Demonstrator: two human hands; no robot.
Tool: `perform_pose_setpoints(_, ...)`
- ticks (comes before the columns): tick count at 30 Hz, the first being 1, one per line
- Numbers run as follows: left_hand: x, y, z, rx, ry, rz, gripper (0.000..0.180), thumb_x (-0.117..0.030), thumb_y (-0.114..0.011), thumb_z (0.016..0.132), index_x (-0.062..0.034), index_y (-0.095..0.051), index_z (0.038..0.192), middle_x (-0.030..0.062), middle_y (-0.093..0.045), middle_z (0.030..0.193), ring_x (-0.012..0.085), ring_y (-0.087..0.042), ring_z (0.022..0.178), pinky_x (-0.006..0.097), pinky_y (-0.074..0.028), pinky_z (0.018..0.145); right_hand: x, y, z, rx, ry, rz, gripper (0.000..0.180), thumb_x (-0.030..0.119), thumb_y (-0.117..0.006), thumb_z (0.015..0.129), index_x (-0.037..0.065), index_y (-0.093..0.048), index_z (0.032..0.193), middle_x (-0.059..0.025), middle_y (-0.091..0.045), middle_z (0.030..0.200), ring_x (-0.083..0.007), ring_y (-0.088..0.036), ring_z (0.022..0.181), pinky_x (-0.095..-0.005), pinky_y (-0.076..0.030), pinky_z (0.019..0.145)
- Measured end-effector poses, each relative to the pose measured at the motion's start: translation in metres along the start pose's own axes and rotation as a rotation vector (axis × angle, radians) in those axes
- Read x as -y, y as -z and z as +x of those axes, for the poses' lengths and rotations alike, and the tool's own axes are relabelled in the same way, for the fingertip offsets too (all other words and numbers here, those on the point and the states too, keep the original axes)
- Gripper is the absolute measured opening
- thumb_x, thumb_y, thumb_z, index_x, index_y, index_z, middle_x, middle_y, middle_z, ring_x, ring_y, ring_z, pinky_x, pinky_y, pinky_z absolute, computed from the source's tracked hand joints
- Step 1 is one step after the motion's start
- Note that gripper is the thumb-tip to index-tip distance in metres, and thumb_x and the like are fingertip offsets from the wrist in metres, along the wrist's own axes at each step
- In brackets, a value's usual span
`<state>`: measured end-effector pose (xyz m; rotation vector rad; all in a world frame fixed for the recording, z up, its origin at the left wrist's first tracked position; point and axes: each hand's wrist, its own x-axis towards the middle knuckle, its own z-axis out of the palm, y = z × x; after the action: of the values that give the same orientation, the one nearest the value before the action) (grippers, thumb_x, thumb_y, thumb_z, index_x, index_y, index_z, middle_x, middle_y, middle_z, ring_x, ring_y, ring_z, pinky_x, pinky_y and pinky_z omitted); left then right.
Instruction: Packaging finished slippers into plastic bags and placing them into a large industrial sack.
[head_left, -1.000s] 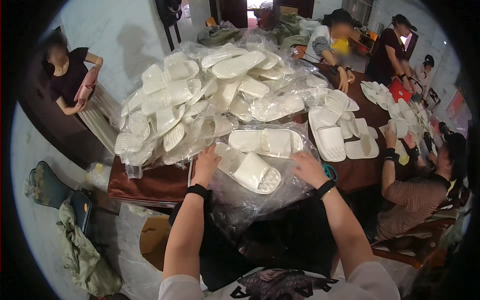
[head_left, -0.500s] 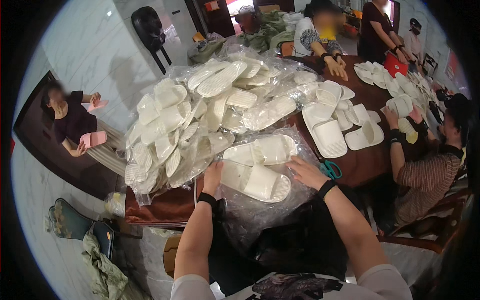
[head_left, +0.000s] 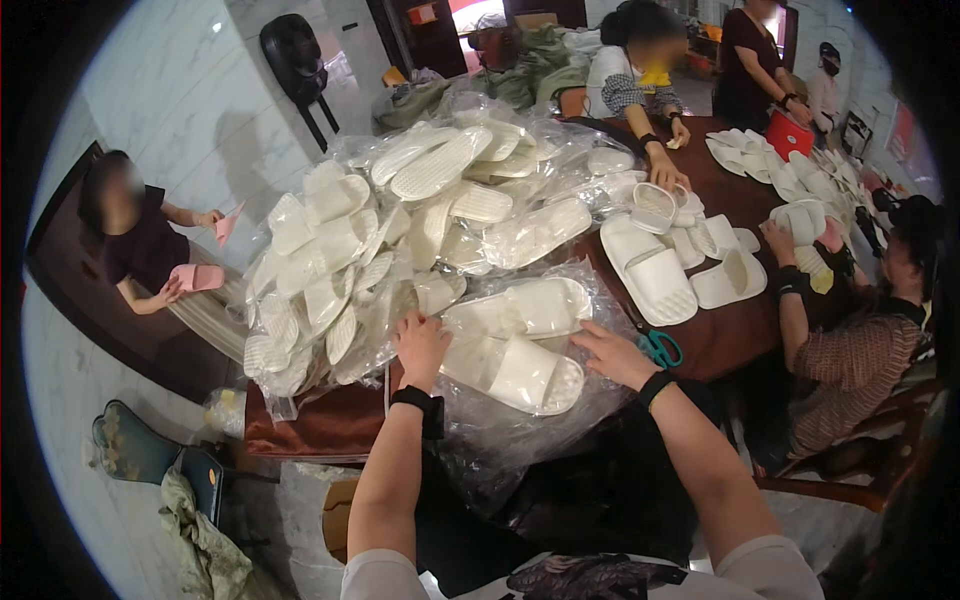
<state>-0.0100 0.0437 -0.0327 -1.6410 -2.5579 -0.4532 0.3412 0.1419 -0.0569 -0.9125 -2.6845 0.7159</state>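
Note:
A pair of white slippers [head_left: 515,372] lies side by side inside a clear plastic bag [head_left: 470,425] at the table's near edge. Against the bag's left side rests my left hand [head_left: 421,348], its fingers bent and a little apart on the plastic. My right hand [head_left: 615,356] is at the slippers' right end, fingers stretched toward them and touching the bag. Just beyond that hand lie teal-handled scissors [head_left: 661,347]. A large heap of bagged white slippers [head_left: 330,245] rises directly past my hands.
Loose white slippers [head_left: 655,275] lie on the brown-covered table [head_left: 735,335] to the right. Several co-workers sit or stand around it; one person at the left holds pink slippers [head_left: 197,278]. A red box [head_left: 788,134] stands far right, a dark chair [head_left: 135,440] lower left.
My left hand has shifted slightly left and its fingers have moved on the bag. Across the table, a co-worker's hand now reaches to the loose slippers. The person at left has turned the pink slippers.

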Motion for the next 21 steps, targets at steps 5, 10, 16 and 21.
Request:
perform_pose_setpoints(5, 0.02, -0.027, 0.006, 0.07, 0.089, -0.094, 0.041, -0.04, -0.076, 0.07, -0.0143, -0.071, 0.101, 0.0093, -0.053, 0.12, 0.0323, -0.045, 0.118, 0.047, -0.038, 0.097, 0.007, 0.003, 0.001, -0.016, 0.029, -0.021, 0.052, 0.011, -0.064, 0.081, 0.014, -0.049, 0.132, -0.0165, -0.036, 0.146, -0.0354, -0.048, 0.123, -0.0403, -0.043, 0.1)
perform_pose_setpoints(10, 0.04, -0.038, 0.013, 0.0, 0.09, -0.398, 0.044, -0.033, -0.078, 0.069, -0.0119, -0.068, 0.106, 0.0113, -0.053, 0.118, 0.0329, -0.049, 0.113, 0.042, -0.04, 0.096, 0.014, 0.003, 0.005, 0.031, -0.022, -0.032, 0.051, 0.012, -0.062, 0.083, 0.014, -0.048, 0.133, -0.0131, -0.035, 0.147, -0.0323, -0.048, 0.125, -0.0402, -0.043, 0.1)
perform_pose_setpoints(16, 0.007, -0.009, 0.001, -0.007, 0.091, -0.888, 0.041, -0.019, -0.075, 0.078, -0.0034, -0.063, 0.114, 0.013, -0.062, 0.104, 0.0224, -0.06, 0.095, 0.032, -0.047, 0.083, 0.007, 0.003, 0.002, 0.007, -0.055, -0.045, 0.051, 0.013, -0.062, 0.084, 0.015, -0.047, 0.133, -0.0126, -0.034, 0.148, -0.0307, -0.048, 0.125, -0.0409, -0.045, 0.098)
perform_pose_setpoints(21, 0.014, -0.005, -0.01, 0.344, 0.285, -1.315, 0.036, -0.014, -0.072, 0.082, 0.0022, -0.062, 0.112, 0.0059, -0.066, 0.098, 0.014, -0.061, 0.088, 0.029, -0.048, 0.079, 0.0, -0.005, 0.002, -0.033, -0.002, -0.079, 0.053, 0.013, -0.062, 0.084, 0.017, -0.046, 0.134, -0.0128, -0.035, 0.147, -0.0307, -0.05, 0.124, -0.0412, -0.048, 0.094)
